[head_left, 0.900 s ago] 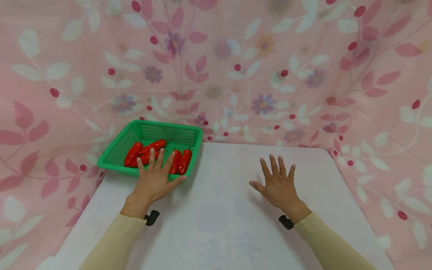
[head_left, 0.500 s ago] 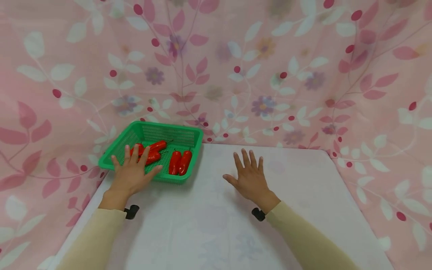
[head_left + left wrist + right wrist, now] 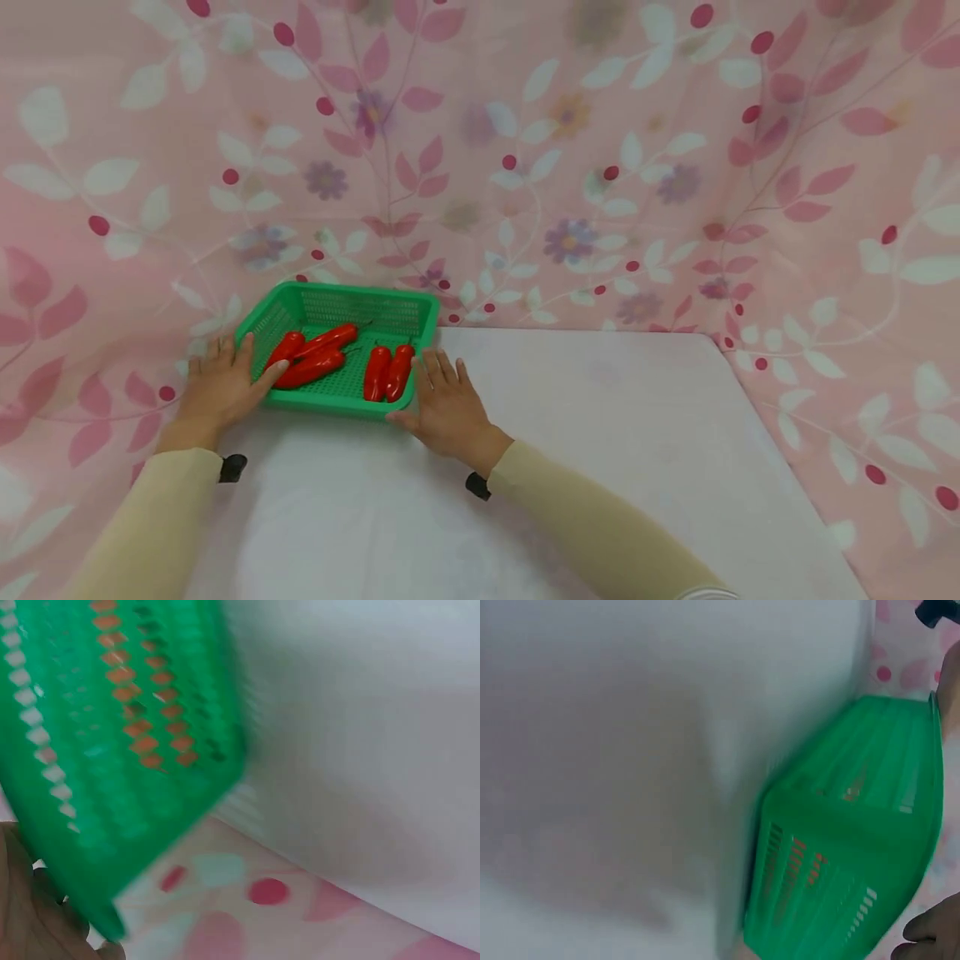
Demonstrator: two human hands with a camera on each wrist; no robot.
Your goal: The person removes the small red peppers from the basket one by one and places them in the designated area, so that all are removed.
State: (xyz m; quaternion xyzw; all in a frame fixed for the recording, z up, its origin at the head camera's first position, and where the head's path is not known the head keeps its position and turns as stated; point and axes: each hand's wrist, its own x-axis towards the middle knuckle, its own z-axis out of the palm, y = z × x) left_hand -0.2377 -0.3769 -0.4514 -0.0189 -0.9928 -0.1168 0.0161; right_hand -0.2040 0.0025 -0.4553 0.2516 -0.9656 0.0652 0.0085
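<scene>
A green plastic basket (image 3: 330, 407) with perforated walls stands at the table's left back, holding several red peppers (image 3: 309, 368). At its left front corner is my left hand (image 3: 213, 392), fingers extended along the outside and the thumb reaching over the rim. My right hand (image 3: 450, 412) lies along the right side near the front corner, fingers extended and thumb toward the front rim. In the left wrist view, fingers (image 3: 37, 907) show beside the rim. The right wrist view shows the basket's outer wall (image 3: 825, 825) near dark fingertips (image 3: 930, 930). Whether either hand touches the basket is unclear.
A white cloth covers the table (image 3: 600, 433). A pink floral curtain (image 3: 480, 167) hangs behind and at both sides, close to the basket's back and left. Small black cameras (image 3: 233, 468) sit at both wrists. A pale round edge (image 3: 707, 593) shows at the bottom.
Both hands have moved to the left. The left hand has gone from in front of the basket to its left side, the right hand from the table's right to the basket's right side.
</scene>
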